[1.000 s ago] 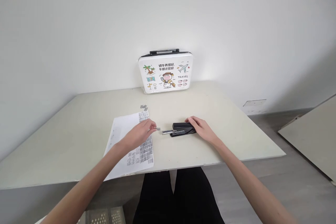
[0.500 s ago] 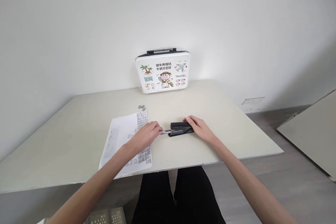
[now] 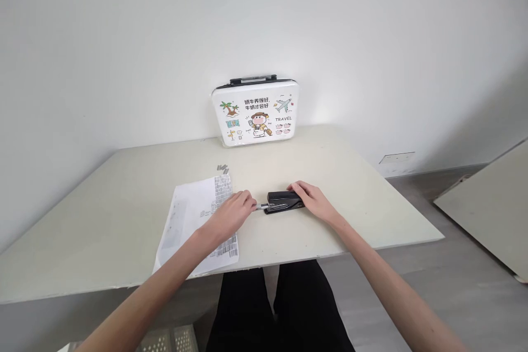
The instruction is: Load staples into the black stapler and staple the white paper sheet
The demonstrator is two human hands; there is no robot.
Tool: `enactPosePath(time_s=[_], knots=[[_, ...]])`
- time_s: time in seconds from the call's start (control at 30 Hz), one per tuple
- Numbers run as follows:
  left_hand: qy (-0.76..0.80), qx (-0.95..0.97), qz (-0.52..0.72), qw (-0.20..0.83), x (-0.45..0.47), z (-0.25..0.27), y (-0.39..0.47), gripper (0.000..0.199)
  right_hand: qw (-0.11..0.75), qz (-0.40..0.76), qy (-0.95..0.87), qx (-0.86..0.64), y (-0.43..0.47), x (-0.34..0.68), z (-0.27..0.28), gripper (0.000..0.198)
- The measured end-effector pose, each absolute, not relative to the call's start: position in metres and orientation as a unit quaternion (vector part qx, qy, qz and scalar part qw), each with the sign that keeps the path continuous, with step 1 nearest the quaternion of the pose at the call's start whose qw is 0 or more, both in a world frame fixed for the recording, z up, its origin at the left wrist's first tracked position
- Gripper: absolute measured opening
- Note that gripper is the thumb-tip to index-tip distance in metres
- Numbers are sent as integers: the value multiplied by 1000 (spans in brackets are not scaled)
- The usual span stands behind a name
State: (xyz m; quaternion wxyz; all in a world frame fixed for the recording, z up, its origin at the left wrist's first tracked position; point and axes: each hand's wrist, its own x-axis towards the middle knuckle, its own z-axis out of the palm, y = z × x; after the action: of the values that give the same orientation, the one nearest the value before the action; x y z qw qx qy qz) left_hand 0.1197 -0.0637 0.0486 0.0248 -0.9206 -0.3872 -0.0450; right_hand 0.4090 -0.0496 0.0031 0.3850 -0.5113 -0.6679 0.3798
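Note:
A black stapler [image 3: 284,206] lies on the table with its nose to the left and its jaws apart. My right hand [image 3: 310,198] grips its rear end, thumb and fingers wrapped round it. From the stapler's front sticks a slim metal staple tray [image 3: 261,207], pinched at its outer end by the fingers of my left hand [image 3: 238,209]. Those fingers hide the tray's tip. Beneath my left hand and forearm is a sheet of printed paper [image 3: 192,203]. Small strips of staples [image 3: 223,168] rest just beyond the sheet's far edge.
A white case [image 3: 256,113] with cartoon prints leans against the wall at the back of the pale table [image 3: 107,220]. Below the front edge, at lower left, are perforated baskets [image 3: 185,338]. Another white panel [image 3: 495,203] stands off to the right.
Both hands keep their places on the stapler and its metal tray. The view has shifted very slightly; nothing else has visibly moved.

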Motion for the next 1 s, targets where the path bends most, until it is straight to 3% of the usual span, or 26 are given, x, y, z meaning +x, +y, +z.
enactPosePath(time_s=[0.5,1.0], knots=[[-379,-920,-16,102,135,47,-65,38,392,376,-667,-510,-49,408,1,48],[-428,-892,-130,-68,104,35,-65,38,391,373,-666,-514,-52,408,5,46]])
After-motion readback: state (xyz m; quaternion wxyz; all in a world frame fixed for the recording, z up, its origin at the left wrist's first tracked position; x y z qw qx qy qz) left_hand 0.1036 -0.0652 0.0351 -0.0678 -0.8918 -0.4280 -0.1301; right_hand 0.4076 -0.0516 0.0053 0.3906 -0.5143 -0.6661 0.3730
